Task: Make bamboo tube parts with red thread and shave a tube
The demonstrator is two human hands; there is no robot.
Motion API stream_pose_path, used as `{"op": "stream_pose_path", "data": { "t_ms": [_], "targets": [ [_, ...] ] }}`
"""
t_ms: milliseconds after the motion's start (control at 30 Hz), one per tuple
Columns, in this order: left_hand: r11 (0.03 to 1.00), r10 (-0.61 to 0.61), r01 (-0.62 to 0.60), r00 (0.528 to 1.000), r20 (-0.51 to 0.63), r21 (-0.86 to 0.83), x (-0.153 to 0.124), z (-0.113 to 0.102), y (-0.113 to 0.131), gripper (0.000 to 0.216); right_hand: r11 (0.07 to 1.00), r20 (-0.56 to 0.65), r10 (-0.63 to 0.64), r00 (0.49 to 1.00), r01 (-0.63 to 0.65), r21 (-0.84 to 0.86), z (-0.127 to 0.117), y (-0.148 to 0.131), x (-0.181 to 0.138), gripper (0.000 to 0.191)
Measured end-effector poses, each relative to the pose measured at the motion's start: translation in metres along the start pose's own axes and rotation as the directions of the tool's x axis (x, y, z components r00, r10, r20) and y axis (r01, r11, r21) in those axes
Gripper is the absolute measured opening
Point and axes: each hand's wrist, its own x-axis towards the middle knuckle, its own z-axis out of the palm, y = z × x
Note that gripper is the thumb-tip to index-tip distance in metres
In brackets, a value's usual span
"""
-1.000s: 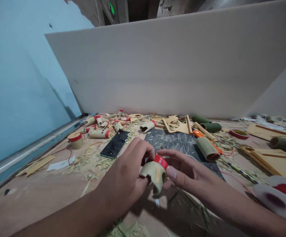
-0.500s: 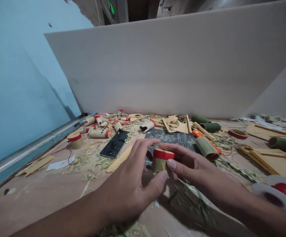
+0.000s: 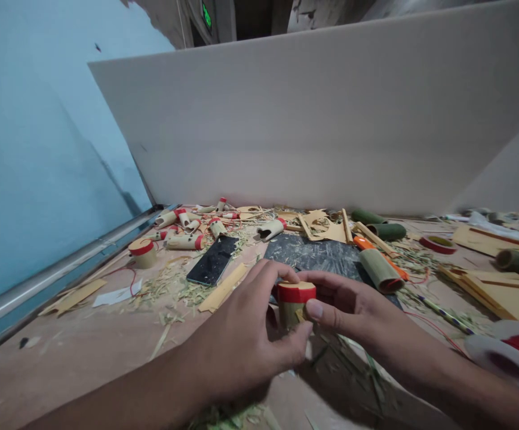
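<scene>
A short bamboo tube piece (image 3: 294, 301) with a red band around its top stands upright between my two hands, low in the middle of the view. My left hand (image 3: 245, 340) wraps its left side, thumb under the front. My right hand (image 3: 344, 307) pinches its right side with thumb and fingers. The piece sits just in front of a dark cutting mat (image 3: 317, 257). Sawdust and bamboo shavings cover the wooden table (image 3: 84, 352) around my hands.
Several red-banded bamboo pieces (image 3: 187, 230) lie at the back left beside a black phone (image 3: 212, 269). An orange knife (image 3: 378, 254), green bamboo tubes (image 3: 378, 230), red tape (image 3: 438, 243), wooden frames (image 3: 496, 286) and a red thread spool (image 3: 516, 355) lie to the right. White boards wall the table.
The bamboo piece was tilted on its side with its cut opening showing; it now stands upright. My left hand has closed around it again after opening briefly.
</scene>
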Motion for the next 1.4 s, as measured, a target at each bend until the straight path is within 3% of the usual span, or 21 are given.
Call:
{"op": "stream_pose_path", "data": {
  "t_ms": [167, 333, 533, 700, 833, 967, 1100, 1267, 1400],
  "targets": [
    [1.000, 0.019, -0.019, 1.000, -0.007, 0.001, 0.000, 0.001, -0.001, 0.032, 1.000, -0.006, 0.007, 1.000, -0.007, -0.030, 0.000, 0.002, -0.001, 0.053],
    [1.000, -0.003, 0.002, 1.000, 0.018, 0.031, -0.002, -0.002, -0.001, 0.045, 1.000, 0.015, -0.012, 1.000, 0.012, -0.002, -0.002, 0.004, 0.000, 0.042],
    [0.999, 0.044, -0.044, 0.999, -0.012, -0.008, -0.001, -0.001, -0.009, 0.022, 1.000, 0.040, -0.022, 0.999, 0.023, -0.022, -0.002, 0.001, -0.001, 0.042],
    [0.999, -0.032, 0.032, 0.999, 0.032, 0.007, -0.001, -0.003, -0.009, 0.024, 0.994, 0.037, -0.041, 0.998, 0.044, -0.096, -0.004, 0.004, 0.003, 0.043],
    [0.998, -0.057, 0.058, 0.995, 0.076, -0.002, 0.002, -0.017, -0.009, 0.024, 0.993, 0.066, -0.041, 0.997, 0.049, -0.109, -0.006, 0.010, 0.006, 0.045],
    [0.972, -0.069, 0.033, 0.986, 0.149, 0.231, 0.005, -0.038, -0.015, 0.009, 0.976, 0.038, -0.018, 0.999, 0.026, -0.214, -0.004, 0.016, 0.005, 0.054],
    [0.864, -0.234, 0.059, 0.927, 0.295, 0.500, 0.003, -0.044, -0.023, 0.007, 0.920, 0.060, 0.013, 0.998, 0.012, -0.393, 0.000, 0.019, 0.002, 0.049],
    [0.832, -0.262, 0.019, 0.894, 0.363, 0.555, -0.005, -0.033, -0.036, 0.013, 0.855, 0.114, -0.063, 0.991, 0.113, -0.507, -0.002, 0.021, 0.000, 0.047],
    [0.839, -0.336, 0.112, 0.877, 0.345, 0.532, -0.005, -0.023, -0.055, 0.012, 0.879, 0.146, -0.075, 0.986, 0.135, -0.458, 0.001, 0.022, 0.000, 0.040]
  ]
}}
